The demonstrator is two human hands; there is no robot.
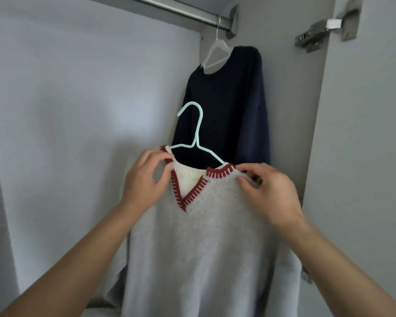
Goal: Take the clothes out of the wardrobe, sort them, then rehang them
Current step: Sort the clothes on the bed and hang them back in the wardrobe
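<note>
A light grey V-neck sweater (199, 248) with red and white collar trim hangs on a pale blue hanger (193, 131) that I hold up inside the wardrobe, below the rail. My left hand (144, 179) pinches the sweater's left shoulder by the collar. My right hand (268, 191) pinches the right shoulder by the collar. The hanger's hook points up and left, free of the rail. Behind it a navy sweater (229, 106) hangs on a white hanger (216, 53) from the metal rail (181, 10).
The wardrobe's pale back wall (78, 88) fills the left side. The side panel (290, 88) stands right of the navy sweater, with a door hinge (322, 30) and the door (375, 133) at far right. Most of the rail left of the white hanger is bare.
</note>
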